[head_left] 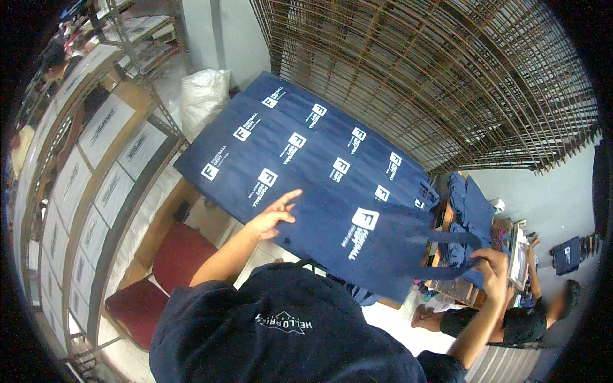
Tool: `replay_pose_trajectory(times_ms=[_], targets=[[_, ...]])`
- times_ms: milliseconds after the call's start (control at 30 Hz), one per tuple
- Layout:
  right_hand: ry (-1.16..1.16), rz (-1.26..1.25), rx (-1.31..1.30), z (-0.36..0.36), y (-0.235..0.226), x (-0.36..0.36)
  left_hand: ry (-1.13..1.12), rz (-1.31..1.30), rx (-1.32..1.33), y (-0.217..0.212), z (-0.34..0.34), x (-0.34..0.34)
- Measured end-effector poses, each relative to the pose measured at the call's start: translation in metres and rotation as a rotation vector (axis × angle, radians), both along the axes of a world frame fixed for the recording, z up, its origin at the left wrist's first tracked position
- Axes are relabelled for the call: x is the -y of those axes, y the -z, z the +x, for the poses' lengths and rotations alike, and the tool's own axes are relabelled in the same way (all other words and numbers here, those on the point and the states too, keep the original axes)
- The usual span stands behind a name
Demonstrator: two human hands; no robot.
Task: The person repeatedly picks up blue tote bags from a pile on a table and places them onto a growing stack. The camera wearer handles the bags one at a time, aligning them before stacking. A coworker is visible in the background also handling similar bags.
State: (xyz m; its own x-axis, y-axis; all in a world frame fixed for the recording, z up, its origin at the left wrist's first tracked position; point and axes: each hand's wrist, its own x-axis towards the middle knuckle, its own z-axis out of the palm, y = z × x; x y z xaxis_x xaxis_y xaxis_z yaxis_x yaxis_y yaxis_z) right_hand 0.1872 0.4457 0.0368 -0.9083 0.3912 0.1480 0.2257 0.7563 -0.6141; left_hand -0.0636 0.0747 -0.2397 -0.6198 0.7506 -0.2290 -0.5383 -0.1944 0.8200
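My right hand (490, 271) is closed round the handles of a navy tote bag (322, 246) with a white print, and the handles stretch out toward the right. The bag's body lies at the near side of a table spread with more navy bags (242, 102) bearing the same white print in rows. Over the left end of the held bag my left hand (274, 217) has its fingers apart, index finger stretched out. It holds nothing; whether it touches the cloth I cannot tell.
Stacked wire racks (408, 70) rise beyond the table. Folded navy bags (469, 204) pile up at the right, near another person (511, 322). Shelving with white labelled boxes (105, 191), a dark red chair (182, 258) and a white sack (203, 99) stand at the left.
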Motion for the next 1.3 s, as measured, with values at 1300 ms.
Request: replay_pose_trajectory(times_ms=[1300], targets=[[0.379, -0.04, 0.165, -0.015, 0.338, 0.061, -0.419, -0.971, -0.893, 0.153, -0.006, 0.062]])
